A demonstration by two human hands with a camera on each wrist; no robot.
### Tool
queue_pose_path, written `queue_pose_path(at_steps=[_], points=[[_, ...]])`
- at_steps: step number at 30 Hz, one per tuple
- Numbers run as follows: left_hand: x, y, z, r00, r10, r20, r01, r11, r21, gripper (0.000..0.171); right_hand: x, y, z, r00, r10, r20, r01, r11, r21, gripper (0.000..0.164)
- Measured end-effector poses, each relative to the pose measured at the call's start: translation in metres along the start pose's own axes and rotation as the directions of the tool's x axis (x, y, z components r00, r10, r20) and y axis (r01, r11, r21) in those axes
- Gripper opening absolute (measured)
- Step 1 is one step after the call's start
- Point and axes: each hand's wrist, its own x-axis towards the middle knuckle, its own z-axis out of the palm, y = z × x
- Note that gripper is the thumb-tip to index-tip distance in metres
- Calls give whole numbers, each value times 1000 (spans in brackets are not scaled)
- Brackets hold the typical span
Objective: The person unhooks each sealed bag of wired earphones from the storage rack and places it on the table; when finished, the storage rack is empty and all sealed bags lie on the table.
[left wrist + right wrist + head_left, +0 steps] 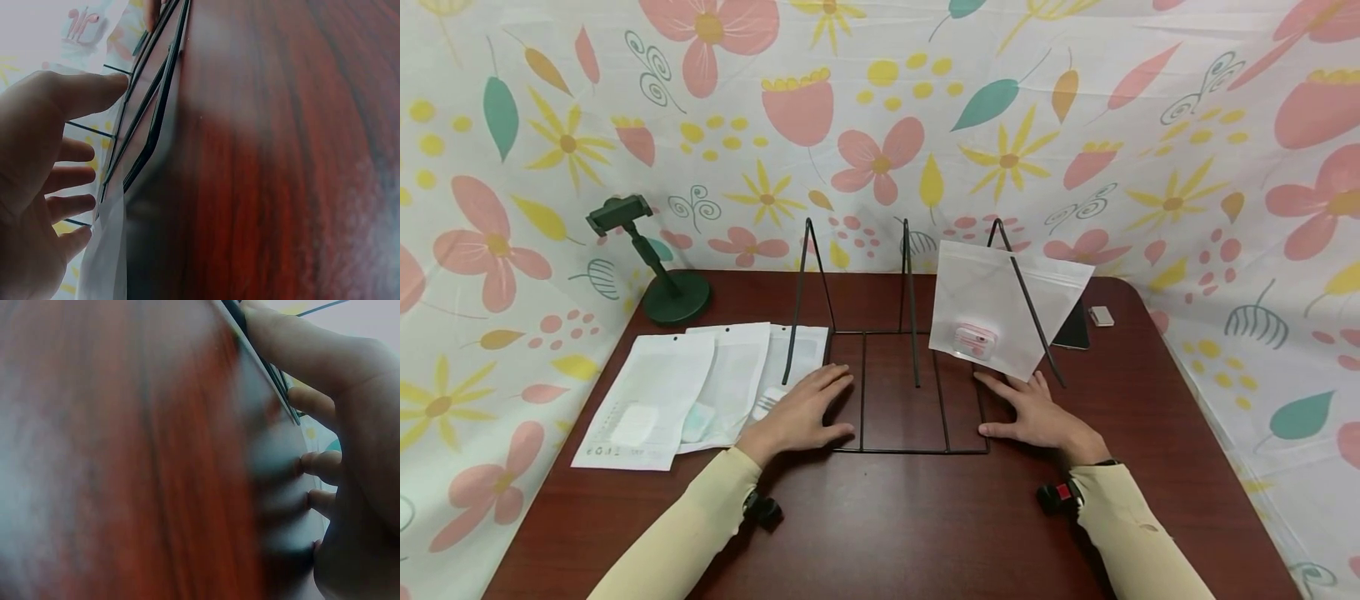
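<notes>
A black wire rack point(925, 452) with three upright wire hooks stands in the middle of the table. My left hand point(801, 412) lies at its left side with fingers spread, over the edge of the nearest white bag point(805, 350). In the left wrist view, the thumb point(94, 92) points towards the rack's wires. At the rack's right side my right hand point(1041, 419) rests with fingers spread and holds nothing. Above it, a translucent zip bag point(1000, 292) containing a small case of pink earphones point(975, 340) hangs on the rightmost hook.
More white bags point(643, 375) with small contents overlap on the left of the table point(880, 533). Behind them is a dark green stand point(676, 297) with a clamp. A black phone-like slab point(1075, 331) and a small white item point(1101, 316) lie at the back right.
</notes>
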Motion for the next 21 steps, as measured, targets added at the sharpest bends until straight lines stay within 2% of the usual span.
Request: queue_pose_path(at_steps=[7, 15, 21], points=[[4, -1, 4, 999, -12, 35, 11, 999, 35, 81, 1, -1, 0, 1000, 5, 6, -5, 1000, 3, 85], [6, 1, 7, 1000, 10, 23, -10, 999, 34, 79, 0, 0, -1, 1000, 9, 10, -9, 1000, 10, 84], [9, 3, 7, 999, -5, 41, 4, 1000, 24, 79, 0, 0, 0, 1000, 3, 4, -4, 1000, 5, 85]])
